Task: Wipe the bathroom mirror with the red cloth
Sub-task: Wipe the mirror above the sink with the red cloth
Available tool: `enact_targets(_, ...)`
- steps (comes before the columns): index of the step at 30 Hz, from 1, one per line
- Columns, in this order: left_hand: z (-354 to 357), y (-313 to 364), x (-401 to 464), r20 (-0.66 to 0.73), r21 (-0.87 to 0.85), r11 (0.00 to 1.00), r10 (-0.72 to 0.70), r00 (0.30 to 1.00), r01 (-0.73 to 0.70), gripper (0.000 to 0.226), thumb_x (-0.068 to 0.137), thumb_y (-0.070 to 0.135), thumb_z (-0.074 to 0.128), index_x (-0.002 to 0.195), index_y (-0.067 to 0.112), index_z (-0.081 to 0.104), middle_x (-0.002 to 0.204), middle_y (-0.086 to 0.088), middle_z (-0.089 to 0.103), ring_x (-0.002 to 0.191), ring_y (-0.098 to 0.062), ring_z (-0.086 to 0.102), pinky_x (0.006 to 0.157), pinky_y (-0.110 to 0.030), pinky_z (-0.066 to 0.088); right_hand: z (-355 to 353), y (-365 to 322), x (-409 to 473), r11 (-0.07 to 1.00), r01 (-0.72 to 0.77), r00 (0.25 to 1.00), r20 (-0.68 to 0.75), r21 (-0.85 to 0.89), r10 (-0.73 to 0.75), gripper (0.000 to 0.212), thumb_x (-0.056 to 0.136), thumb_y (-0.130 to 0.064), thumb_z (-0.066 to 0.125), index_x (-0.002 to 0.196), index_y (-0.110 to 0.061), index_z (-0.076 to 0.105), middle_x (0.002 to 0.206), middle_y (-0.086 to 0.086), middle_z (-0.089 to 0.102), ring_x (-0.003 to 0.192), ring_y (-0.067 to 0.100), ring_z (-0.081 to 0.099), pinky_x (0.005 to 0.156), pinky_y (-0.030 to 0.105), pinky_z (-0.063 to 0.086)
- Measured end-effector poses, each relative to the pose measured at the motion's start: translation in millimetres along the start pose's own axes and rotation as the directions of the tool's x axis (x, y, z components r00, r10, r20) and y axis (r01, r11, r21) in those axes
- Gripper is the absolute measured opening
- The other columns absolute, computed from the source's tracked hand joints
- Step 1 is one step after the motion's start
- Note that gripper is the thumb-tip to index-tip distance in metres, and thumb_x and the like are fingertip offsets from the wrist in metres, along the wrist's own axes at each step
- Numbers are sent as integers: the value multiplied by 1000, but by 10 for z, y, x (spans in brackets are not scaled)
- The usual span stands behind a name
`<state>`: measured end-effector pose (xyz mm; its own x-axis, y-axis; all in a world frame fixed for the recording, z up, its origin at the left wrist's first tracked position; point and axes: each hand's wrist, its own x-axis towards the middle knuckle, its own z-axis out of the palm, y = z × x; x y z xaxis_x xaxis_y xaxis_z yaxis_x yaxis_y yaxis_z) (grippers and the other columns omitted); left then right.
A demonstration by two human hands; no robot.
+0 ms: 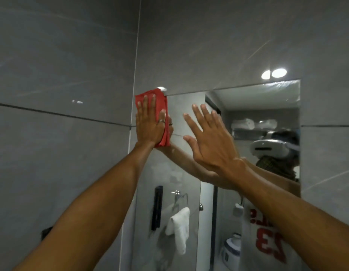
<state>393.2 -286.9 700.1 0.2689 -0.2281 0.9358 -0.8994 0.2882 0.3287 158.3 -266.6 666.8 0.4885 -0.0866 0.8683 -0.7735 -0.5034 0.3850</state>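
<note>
The frameless mirror (253,106) hangs on the grey tiled wall, its top edge slanting across the upper right. A folded red cloth (160,98) lies flat against the mirror's top left corner. My left hand (149,124) presses the cloth onto the glass with its palm, fingers straight and pointing up, a ring on one finger. To the right of it my right hand (210,137) is raised in front of the glass, fingers spread, holding nothing. Whether it touches the glass is unclear.
Grey wall tiles (62,75) fill the left and top. The mirror reflects a white towel (179,227) on a ring, a black vertical handle (157,208), a person in a headset and white shirt, and ceiling lights.
</note>
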Motion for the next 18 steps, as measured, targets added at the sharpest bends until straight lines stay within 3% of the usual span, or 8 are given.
enact_targets(4,-7,38,-11,-2,-54,998,-42,999,41,72,102,55,26,165,25,9,175,-3,6,162,-30,1,130,-60,9,18,-100,-37,1000,13,999,40,-27,-12,70,105,-62,8,164,-25,11,174,7,1,160,23,-7,130,53,7)
enact_targets(7,33,7,-187,-4,-44,997,-61,998,60,71,103,54,28,165,24,12,175,-5,8,162,-32,3,129,-63,13,0,-241,-214,996,73,996,59,-42,-70,68,106,-59,12,164,-25,12,174,7,3,161,25,-4,130,50,-3)
enact_targets(11,145,-119,-820,33,5,1000,-3,999,3,73,103,57,27,164,21,12,175,-6,7,162,-32,1,128,-65,12,-85,-473,-487,994,108,988,110,-8,-107,69,103,-56,12,163,-23,16,172,10,10,160,28,4,129,47,-5)
enact_targets(15,234,-287,-1654,59,17,1000,2,998,-3,79,101,67,15,164,20,17,174,-8,11,162,-32,2,129,-63,8,-55,-652,-789,997,79,980,183,1,-77,67,103,-55,18,162,-24,9,172,9,4,158,24,-8,125,40,-19)
enact_targets(18,310,-500,-2259,73,44,999,13,997,-17,76,103,65,17,163,18,17,173,-11,14,162,-35,4,128,-65,13,37,-765,-1068,997,75,972,222,17,-77,69,103,-56,13,163,-22,12,172,11,6,159,27,-2,128,43,-12)
